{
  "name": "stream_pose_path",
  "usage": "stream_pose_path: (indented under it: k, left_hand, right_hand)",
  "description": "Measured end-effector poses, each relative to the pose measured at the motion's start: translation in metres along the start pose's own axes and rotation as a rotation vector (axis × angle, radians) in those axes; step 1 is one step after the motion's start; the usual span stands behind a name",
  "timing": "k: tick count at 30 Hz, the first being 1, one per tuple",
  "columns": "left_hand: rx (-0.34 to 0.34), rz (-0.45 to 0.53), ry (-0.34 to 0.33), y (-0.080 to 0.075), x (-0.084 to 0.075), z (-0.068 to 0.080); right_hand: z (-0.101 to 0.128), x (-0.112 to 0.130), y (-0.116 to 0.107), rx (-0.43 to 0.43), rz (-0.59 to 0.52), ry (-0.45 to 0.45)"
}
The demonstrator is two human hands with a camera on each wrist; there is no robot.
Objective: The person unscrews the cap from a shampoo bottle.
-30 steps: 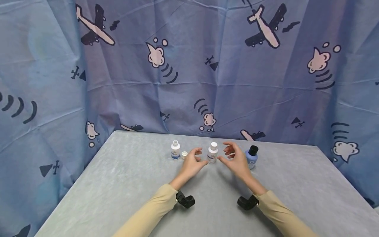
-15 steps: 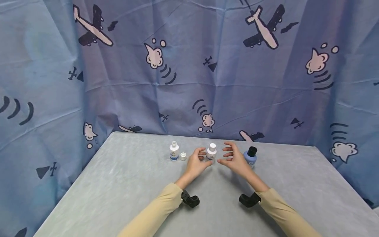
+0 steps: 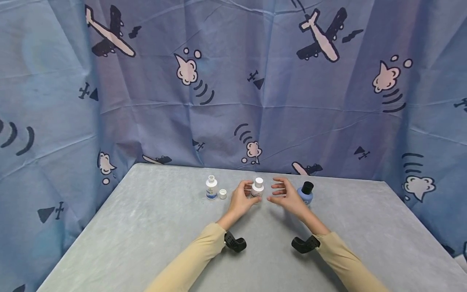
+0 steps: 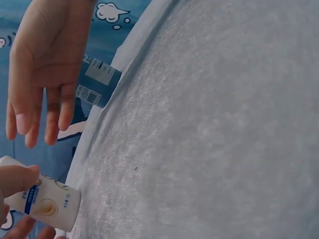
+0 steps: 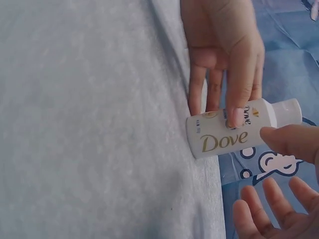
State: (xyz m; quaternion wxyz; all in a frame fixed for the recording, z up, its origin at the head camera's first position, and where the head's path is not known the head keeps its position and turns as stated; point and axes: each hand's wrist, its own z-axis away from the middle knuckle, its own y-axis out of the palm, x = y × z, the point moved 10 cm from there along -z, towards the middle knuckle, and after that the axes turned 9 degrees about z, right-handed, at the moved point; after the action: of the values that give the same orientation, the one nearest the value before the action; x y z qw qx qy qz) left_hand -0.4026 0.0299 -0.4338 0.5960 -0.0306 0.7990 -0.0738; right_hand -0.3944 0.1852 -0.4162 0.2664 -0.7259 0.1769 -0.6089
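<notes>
— Hands first: what is each one doing?
— Left hand [image 3: 240,199] has its fingers curled round the white Dove bottle [image 3: 258,188], which stands upright on the counter [image 3: 146,227]. Right hand [image 3: 286,196] hovers just right of that bottle, fingers spread and loose, holding nothing.
— And around the Dove bottle?
— Left of it stands an uncapped white bottle [image 3: 211,187] with its loose cap [image 3: 222,194] just beside. Right of it, behind the right hand, a blue bottle [image 3: 305,193] with a black cap.

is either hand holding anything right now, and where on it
The left hand grips the white capped bottle round its body, fingers across the label below the cap. The right hand is spread beside the bottle and holds nothing.
</notes>
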Motion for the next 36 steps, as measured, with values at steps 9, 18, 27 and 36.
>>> stream_pose_path:
  k: [9, 18, 27, 36]
  left_hand:
    - [-0.006, 0.007, -0.016, 0.002, 0.004, -0.004]
    - [-0.045, -0.028, -0.012, 0.000, 0.002, -0.002]
    - [-0.086, -0.040, -0.001, -0.003, 0.000, 0.003]
    - [-0.115, -0.039, 0.014, -0.009, -0.002, 0.005]
  right_hand:
    - [-0.003, -0.001, 0.003, 0.013, -0.061, 0.034]
    - [-0.004, 0.007, 0.005, -0.001, -0.063, 0.028]
    - [-0.005, 0.017, 0.006, -0.004, -0.043, -0.002]
    - [-0.005, 0.023, 0.009, 0.002, -0.032, -0.019]
